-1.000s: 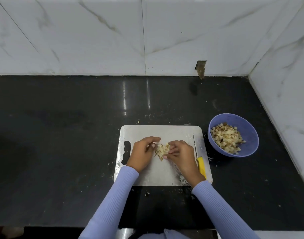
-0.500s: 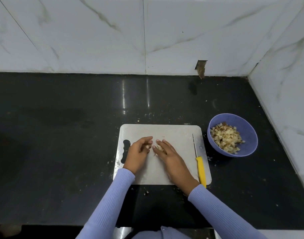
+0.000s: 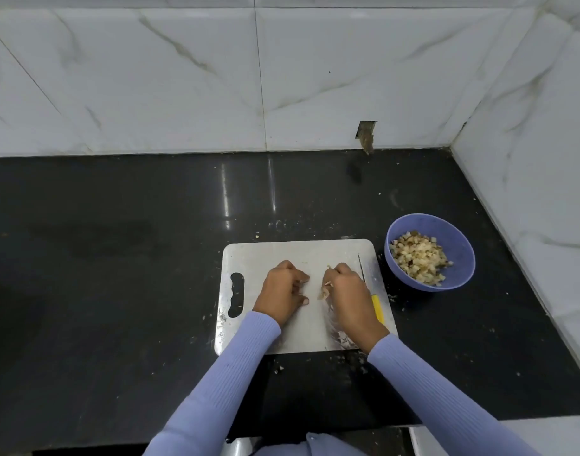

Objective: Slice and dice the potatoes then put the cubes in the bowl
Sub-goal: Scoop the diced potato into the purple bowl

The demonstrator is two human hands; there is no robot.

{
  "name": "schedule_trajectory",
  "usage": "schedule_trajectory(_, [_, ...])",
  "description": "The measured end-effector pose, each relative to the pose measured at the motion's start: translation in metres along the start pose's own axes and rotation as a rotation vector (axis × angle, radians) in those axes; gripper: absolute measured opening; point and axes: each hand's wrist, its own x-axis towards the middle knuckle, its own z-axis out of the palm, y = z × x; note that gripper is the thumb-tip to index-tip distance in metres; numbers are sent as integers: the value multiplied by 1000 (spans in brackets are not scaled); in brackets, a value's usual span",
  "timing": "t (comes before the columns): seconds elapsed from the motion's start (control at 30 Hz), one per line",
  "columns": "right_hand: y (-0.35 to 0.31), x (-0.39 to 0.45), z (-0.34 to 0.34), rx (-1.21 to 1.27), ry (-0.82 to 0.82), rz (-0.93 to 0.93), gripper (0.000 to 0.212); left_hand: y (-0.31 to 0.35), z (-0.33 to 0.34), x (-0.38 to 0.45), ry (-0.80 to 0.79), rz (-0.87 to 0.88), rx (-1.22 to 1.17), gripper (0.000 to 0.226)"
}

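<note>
Now the right hand curls over the last potato cubes on the cutting board, gripping them; the left hand rests beside it, fingers curled — whether it holds any I cannot tell. Best to cup both palms tight and carry low to the bowl — loose bits scatter easily.
</note>
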Motion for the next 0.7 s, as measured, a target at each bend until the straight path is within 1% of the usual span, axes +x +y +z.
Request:
schedule_trajectory(0.03, [5, 0, -1, 112, -2, 61, 20, 2, 0, 2, 13, 16, 46, 38])
schedule_trajectory(0.1, [11, 3, -5, 433, -26, 192, 15, 3, 0, 5, 41, 46, 119, 23])
schedule_trajectory(0.2, [11, 3, -15, 894, -111, 392, 17, 6, 2, 4, 36, 139, 201, 19])
schedule_trajectory(0.27, [10, 3, -21, 1101, -193, 477, 14, 9, 3, 2, 21, 190, 250, 15])
schedule_trajectory(0.37, [8, 0, -32, 1315, -277, 557, 3, 12, 0, 3, 9, 210, 251, 7])
schedule_trajectory(0.43, [9, -2, -39, 1421, -292, 577, 4, 13, -1, 5, 1, 200, 233, 6])
schedule_trajectory(0.5, [11, -3, -47, 1457, -305, 569, 6, 12, 0, 7, -6, 171, 202, 9])
schedule_trajectory(0.57, [13, -4, -60, 1484, -274, 536, 6, 12, 1, 9, -4, 141, 162, 12])
schedule_trajectory(0.63, [19, -3, -80, 1468, -170, 504, 9, 12, 2, 12, 2, 117, 117, 14])
schedule_trajectory(0.7, [30, -2, -101, 1249, -19, 460, 10, 13, 1, 15, -2, 77, 66, 18])
